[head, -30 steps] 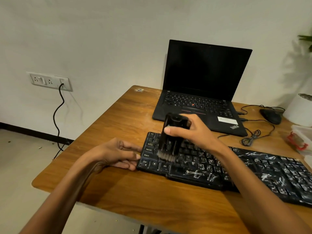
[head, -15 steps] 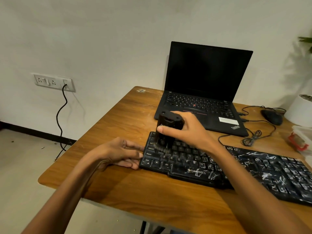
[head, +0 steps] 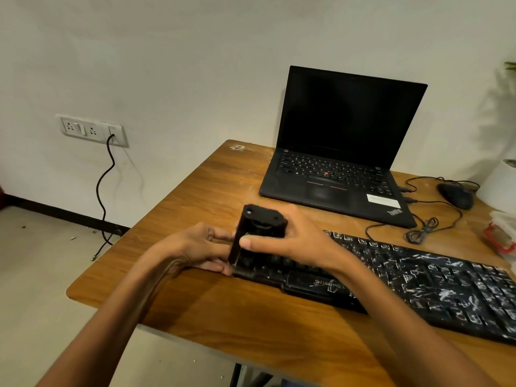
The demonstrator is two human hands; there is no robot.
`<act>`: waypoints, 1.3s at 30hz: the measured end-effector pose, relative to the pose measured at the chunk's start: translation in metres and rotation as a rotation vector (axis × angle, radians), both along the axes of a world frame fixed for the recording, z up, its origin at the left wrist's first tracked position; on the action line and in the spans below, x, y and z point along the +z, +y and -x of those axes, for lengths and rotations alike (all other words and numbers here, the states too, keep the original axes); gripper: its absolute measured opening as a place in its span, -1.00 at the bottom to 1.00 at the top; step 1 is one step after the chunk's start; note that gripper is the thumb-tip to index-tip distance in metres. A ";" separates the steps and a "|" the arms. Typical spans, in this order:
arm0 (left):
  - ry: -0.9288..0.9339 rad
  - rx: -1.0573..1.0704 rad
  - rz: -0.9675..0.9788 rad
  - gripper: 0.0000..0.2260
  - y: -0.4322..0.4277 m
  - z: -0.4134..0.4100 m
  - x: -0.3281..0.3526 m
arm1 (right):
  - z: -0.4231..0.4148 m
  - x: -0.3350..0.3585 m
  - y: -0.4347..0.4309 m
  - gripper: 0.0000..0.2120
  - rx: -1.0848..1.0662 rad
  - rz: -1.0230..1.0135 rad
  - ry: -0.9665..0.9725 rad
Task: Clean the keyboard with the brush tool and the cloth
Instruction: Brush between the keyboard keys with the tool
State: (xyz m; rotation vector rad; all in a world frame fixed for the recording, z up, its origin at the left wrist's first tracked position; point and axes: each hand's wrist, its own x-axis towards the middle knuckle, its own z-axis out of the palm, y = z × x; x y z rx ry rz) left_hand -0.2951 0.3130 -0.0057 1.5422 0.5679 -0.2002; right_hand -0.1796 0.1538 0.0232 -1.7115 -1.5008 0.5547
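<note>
A black keyboard (head: pixel 418 286) lies along the front of the wooden desk (head: pixel 223 191), its right half streaked with white dust. My right hand (head: pixel 296 241) grips a black brush tool (head: pixel 258 233), thumb on its near face, and holds it upright over the keyboard's left end with the bristles down on the keys. My left hand (head: pixel 195 247) rests flat against the keyboard's left edge, fingers extended, partly hidden behind the brush. No cloth shows in this view.
An open black laptop (head: pixel 340 163) sits behind the keyboard. A black mouse (head: pixel 456 195) and its coiled cable (head: pixel 424 227) lie at the right, near a white pot (head: pixel 499 185) and a red-and-white packet (head: pixel 502 233). A wall socket (head: pixel 92 129) with a hanging cord is at left.
My right hand has swept the brush leftward along the keys to the keyboard's left end. My left hand has stayed at the keyboard's left edge.
</note>
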 end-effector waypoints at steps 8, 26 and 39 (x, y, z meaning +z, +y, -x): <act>0.008 -0.006 -0.044 -0.76 -0.003 0.000 0.003 | 0.004 0.023 -0.011 -0.82 0.038 0.067 -0.186; 0.004 0.024 0.000 -0.73 -0.001 -0.002 -0.001 | -0.016 0.011 -0.003 -0.80 -0.181 -0.073 -0.234; -0.006 0.017 0.000 -0.68 0.002 -0.002 -0.005 | -0.017 0.005 -0.007 -0.73 -0.091 0.000 -0.038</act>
